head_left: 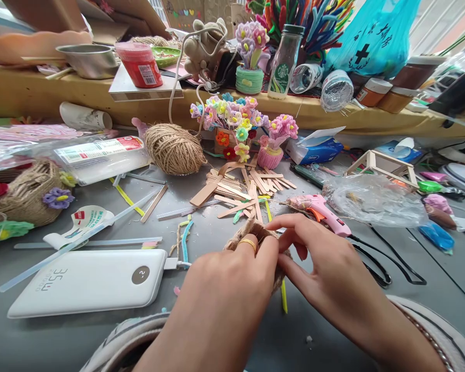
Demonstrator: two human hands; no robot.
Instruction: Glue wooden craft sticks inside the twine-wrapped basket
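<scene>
A small brown piece wrapped in jute twine (240, 235) is held low over the near middle of the table. My left hand (228, 279), with a gold ring, is closed on it, fingers reaching inside its rim. My right hand (325, 268) pinches its right edge with thumb and forefinger. Most of the piece is hidden behind my hands. Just beyond lie loose wooden craft sticks (251, 188), and a pink glue gun (325, 212) rests to the right. Behind the sticks sits a ball of jute twine (174, 149).
A white power bank (89, 281) with a cable lies at left, near clear glue sticks (85, 240) and a twine-wrapped basket (27, 194). Fuzzy flowers (236, 119) stand at the back. A plastic bag (372, 199) and black cord (399, 258) are at right. A cluttered ledge (139, 106) runs behind.
</scene>
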